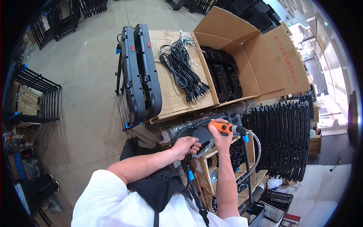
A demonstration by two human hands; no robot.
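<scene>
My right hand is wrapped round an orange air screwdriver, which lies roughly level with its tip toward the left. A clear hose curves down from the tool's back end. Just left of it, my left hand is closed, thumb and fingers together; whatever they pinch is too small to make out. Beyond and partly under both hands is a dark flat panel with a slotted part, set in a black frame. My hands hide some of it.
A cardboard-topped surface holds a bundle of black power cords and two long black housings with red switches. Beside it, an open carton contains black moulded parts. A wooden bin with small black parts stands below my hands. Black frames are stacked right.
</scene>
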